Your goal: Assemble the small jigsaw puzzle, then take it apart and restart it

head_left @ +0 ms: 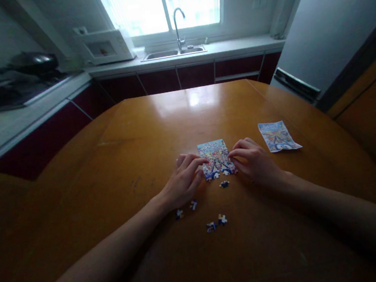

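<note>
A partly assembled jigsaw puzzle lies flat on the wooden table, with a gapped lower edge. My left hand is closed at its left edge, index fingertip on the puzzle and thumb beside it. At the opposite edge my right hand has its fingers pinched together against the puzzle's side. One loose dark puzzle piece lies just below the gap. Nearer to me are several more loose pieces, among them a blue-and-white piece, a white-and-tan piece and a dark piece.
A creased picture sheet lies to the right of my right hand. The table has a rounded edge. Beyond it stand a counter with a sink, a microwave, a black wok on the stove and a fridge.
</note>
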`<state>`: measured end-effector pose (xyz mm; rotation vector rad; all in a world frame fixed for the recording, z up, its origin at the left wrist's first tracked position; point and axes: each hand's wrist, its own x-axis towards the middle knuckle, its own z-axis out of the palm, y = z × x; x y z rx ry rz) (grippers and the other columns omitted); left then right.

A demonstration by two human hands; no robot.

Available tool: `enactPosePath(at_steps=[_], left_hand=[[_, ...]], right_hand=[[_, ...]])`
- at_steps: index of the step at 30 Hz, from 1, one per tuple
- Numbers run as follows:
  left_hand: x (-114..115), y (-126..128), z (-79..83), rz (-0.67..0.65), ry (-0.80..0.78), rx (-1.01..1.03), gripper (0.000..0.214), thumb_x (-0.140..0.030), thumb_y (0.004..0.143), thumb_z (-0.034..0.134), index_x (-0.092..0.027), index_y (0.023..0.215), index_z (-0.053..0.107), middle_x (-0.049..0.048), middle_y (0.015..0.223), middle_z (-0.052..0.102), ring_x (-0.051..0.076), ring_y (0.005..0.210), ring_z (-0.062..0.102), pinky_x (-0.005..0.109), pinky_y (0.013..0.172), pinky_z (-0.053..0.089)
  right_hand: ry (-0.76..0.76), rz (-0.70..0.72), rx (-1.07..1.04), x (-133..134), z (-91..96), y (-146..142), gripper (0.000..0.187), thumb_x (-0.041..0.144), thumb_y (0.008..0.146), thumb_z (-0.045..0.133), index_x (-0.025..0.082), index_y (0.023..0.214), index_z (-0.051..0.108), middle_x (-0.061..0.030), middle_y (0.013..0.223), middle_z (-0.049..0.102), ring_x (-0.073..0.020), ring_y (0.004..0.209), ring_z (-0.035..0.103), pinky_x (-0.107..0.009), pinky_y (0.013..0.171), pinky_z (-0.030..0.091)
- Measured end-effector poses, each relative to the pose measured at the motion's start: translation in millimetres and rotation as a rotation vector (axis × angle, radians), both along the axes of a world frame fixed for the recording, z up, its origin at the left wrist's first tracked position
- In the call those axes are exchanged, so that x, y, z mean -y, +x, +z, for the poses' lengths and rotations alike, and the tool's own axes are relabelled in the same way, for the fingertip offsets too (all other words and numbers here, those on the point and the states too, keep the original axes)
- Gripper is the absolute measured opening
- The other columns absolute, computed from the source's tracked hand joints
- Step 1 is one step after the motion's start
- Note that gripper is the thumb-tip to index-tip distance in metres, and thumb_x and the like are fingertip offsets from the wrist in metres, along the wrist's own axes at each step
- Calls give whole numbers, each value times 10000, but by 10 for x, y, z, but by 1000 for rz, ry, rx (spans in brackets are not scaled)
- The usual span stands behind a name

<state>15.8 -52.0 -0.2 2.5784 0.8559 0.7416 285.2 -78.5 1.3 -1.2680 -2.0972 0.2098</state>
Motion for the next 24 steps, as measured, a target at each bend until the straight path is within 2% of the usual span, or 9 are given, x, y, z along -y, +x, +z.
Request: enactPosePath(at_steps=[8, 24], left_hand=[[-10, -5, -2, 15, 26, -1, 282, -223, 1027, 412, -223, 1257, 575, 78, 1138, 573, 241, 1077, 464, 433, 974, 411], [-29, -3, -40, 14, 47, -9, 257, -202, 998, 486, -252, 1180, 661, 79, 1094, 575, 245, 1061, 465, 444, 930, 438]], right_hand=[[12, -70, 27, -26, -14, 28, 111, 187, 916, 607, 195, 898, 716, -75, 901, 651, -234, 898, 557, -378, 798, 473], [2, -49, 26, -29, -44, 19, 124, 200, 919, 600, 195, 882, 718, -80, 892, 653, -231, 882, 553, -380, 786, 472]])
